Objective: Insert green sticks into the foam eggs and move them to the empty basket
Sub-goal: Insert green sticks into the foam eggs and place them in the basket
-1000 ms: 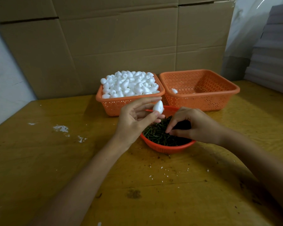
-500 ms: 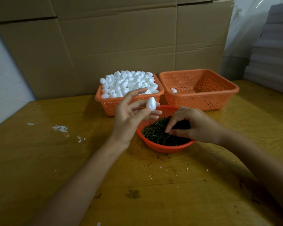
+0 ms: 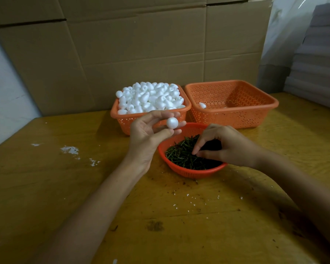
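Observation:
My left hand (image 3: 148, 135) pinches a white foam egg (image 3: 172, 123) between thumb and fingertips, just left of a round red basket (image 3: 187, 173) full of short green sticks (image 3: 181, 155). My right hand (image 3: 225, 145) reaches into that basket, its fingertips curled down onto the sticks; whether it holds one is hidden. Behind stands an orange basket (image 3: 122, 119) heaped with foam eggs (image 3: 151, 97). To its right is a wider orange basket (image 3: 255, 113) with a foam egg (image 3: 202, 105) lying in its near-left corner.
Everything stands on a yellow-brown wooden table (image 3: 65, 197) with white crumbs (image 3: 70, 150) on the left and small scraps near the front. Cardboard sheets (image 3: 131, 50) close off the back. Stacked grey slabs (image 3: 316, 63) stand at the right.
My left hand has drawn the egg leftwards and turned it, so its round end faces me. My right hand stays in the stick basket with its fingers working.

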